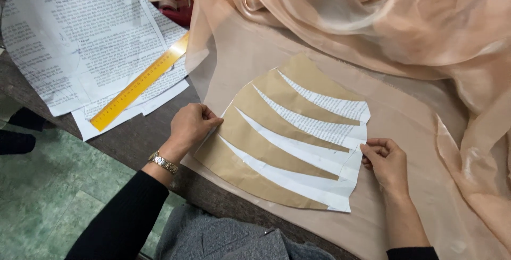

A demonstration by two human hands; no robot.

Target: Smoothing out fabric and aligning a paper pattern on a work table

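Grey garment (234,238) in the foreground. Brown-and-white fan-shaped paper pattern (290,143) lies flat on sheer peach organza (404,36): likely light, creasable and prone to sliding, best held at its edges. Left hand (190,124) pinches the pattern's left edge, fingers closed; right hand (386,161) pinches the right edge. Beyond: yellow ruler (139,83) on printed sheets (80,36).

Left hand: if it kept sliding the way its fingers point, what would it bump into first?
The left hand points right, fingertips already on the edge of the brown-and-white paper pattern. Going on, it would slide across that pattern, probably toward the right hand holding its far edge.
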